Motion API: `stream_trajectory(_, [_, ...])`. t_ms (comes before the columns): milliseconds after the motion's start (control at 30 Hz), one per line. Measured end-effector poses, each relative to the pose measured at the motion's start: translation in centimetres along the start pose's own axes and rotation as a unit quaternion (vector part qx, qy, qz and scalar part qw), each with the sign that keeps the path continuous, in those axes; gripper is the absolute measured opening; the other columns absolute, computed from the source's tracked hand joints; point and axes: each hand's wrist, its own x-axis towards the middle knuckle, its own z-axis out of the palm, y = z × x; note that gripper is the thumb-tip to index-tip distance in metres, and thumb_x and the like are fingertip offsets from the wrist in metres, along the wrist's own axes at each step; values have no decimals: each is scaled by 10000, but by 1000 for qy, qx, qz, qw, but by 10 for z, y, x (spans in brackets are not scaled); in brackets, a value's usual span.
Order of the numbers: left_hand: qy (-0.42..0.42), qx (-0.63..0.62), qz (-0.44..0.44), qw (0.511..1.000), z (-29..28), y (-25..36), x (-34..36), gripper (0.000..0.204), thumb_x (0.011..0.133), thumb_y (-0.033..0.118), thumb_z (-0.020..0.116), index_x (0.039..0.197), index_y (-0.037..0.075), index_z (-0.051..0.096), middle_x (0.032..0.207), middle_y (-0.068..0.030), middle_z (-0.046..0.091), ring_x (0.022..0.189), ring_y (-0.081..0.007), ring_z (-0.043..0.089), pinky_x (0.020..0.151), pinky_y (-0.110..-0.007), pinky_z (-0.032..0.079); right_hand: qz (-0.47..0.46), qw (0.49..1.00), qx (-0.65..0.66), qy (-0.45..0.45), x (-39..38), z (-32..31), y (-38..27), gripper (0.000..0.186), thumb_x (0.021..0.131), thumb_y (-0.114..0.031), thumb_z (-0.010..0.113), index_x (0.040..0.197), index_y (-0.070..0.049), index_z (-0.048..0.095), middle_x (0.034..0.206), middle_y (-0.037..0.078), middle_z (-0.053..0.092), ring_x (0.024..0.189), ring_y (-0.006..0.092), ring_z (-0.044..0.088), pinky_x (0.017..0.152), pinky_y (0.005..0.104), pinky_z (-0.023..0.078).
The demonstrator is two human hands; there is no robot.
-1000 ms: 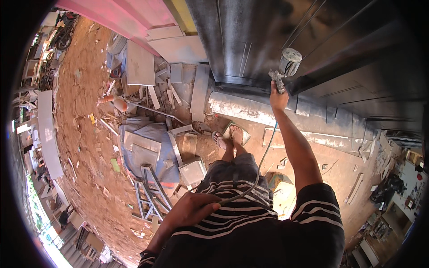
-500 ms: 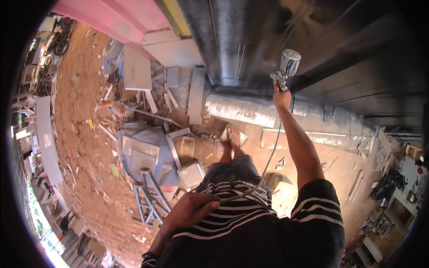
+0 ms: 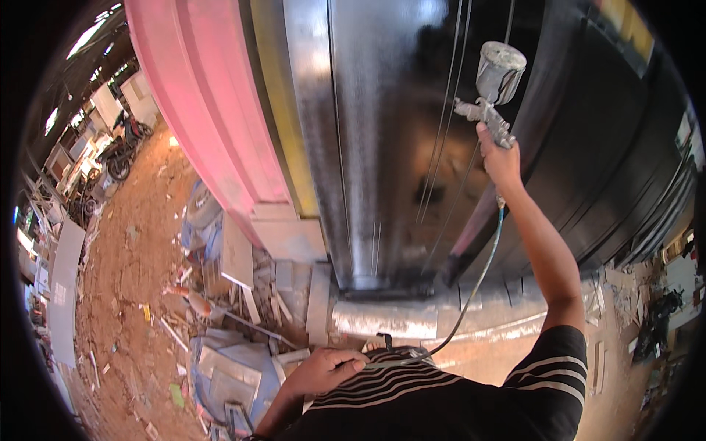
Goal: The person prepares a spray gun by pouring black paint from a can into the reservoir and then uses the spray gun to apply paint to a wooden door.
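Observation:
My right hand (image 3: 502,160) grips a spray gun (image 3: 485,112) by its handle, with the arm stretched up and forward. A paint-stained metal cup (image 3: 501,72) sits on top of the gun, whose nozzle points left towards a glossy black panel (image 3: 397,162). From the handle's base a thin greenish hose (image 3: 482,275) curves down and back to my waist. There my left hand (image 3: 323,370) is closed around the hose, in front of my striped shirt. Whether the trigger is pulled cannot be made out.
Left of the black panel stand a yellow strip (image 3: 283,110) and a pink ridged panel (image 3: 202,95). Boards and scraps litter the ground by a blue tarp (image 3: 276,367). A motorcycle (image 3: 118,158) is parked far left on the dirt floor (image 3: 125,272).
My view has tilted up, showing more of the black and pink panels. My right hand has carried the spray gun higher up the panel. My left hand still holds the hose.

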Motion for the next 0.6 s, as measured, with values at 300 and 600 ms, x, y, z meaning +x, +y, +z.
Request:
stream_trajectory(300, [13,11,96,995,10,13,-6,298,977,302,571,1139,68,660,841,-133,696,749,-247,681,717,-325,521,-91,992,70,57,96,-68,-203,379,867,-430,705,747,-77,636,589,-26,522,464,74,455,431,272,335])
stream_trajectory(600, [75,-13,219,973,20,46,1,227,965,211,554,1054,16,627,841,-147,620,769,-266,615,712,-357,482,-180,971,106,115,178,-106,-329,453,842,-523,697,759,-89,597,581,-15,491,413,103,414,392,283,313])
